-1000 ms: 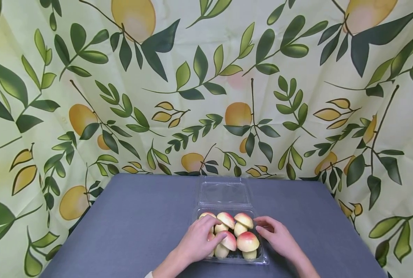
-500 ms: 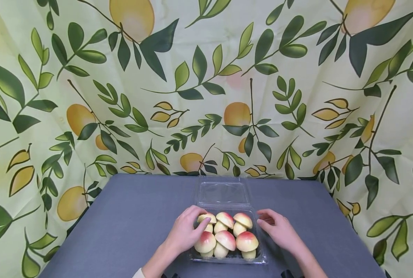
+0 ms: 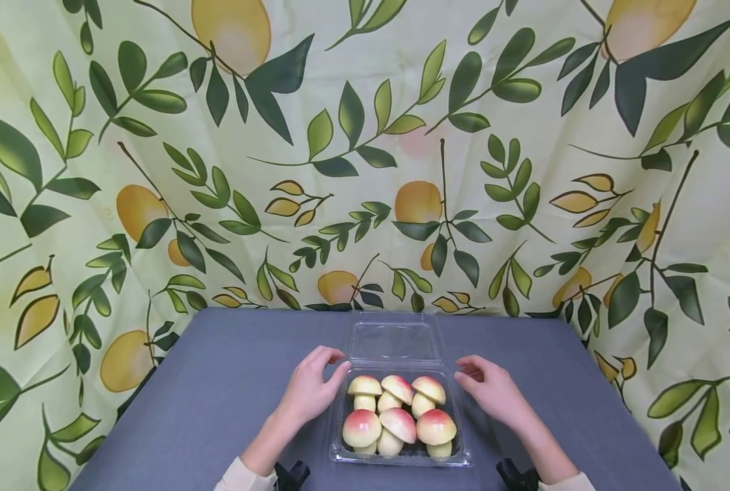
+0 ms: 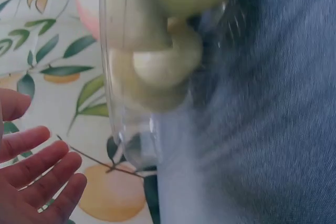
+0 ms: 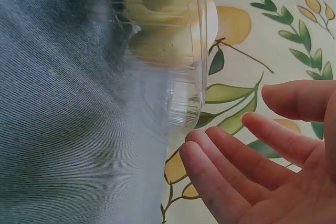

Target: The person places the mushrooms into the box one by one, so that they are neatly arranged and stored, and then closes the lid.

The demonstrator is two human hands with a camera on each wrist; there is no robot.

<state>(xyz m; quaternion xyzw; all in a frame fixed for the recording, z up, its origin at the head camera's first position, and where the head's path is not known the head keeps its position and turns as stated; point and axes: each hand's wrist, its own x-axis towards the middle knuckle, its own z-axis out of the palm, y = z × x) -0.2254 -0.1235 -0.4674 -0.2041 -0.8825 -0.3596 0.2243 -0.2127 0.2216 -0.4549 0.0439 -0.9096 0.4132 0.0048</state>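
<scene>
A clear plastic clamshell box (image 3: 403, 461) stands on the table with several toy mushrooms (image 3: 397, 424) inside, in two rows. Their caps are cream with red tops. The box's lid (image 3: 394, 341) is folded back, away from the person. My left hand (image 3: 311, 387) hovers beside the box's left edge, holding nothing; in the left wrist view its fingers (image 4: 39, 166) are spread apart from the box. To the right of the box is my right hand (image 3: 492, 390), also holding nothing. The right wrist view has its relaxed fingers (image 5: 226, 161) close to the box wall.
A dark grey cloth covers the table (image 3: 236, 354). Behind and at both sides hangs a pale curtain (image 3: 365, 225) printed with leaves and fruit. Black wrist mounts (image 3: 291, 474) show beneath the forearms.
My left hand has moved left, off the mushrooms, to outside the box, uncovering the left ones. My right hand has drawn slightly up and right. Mushrooms and lid look unmoved over the last half second.
</scene>
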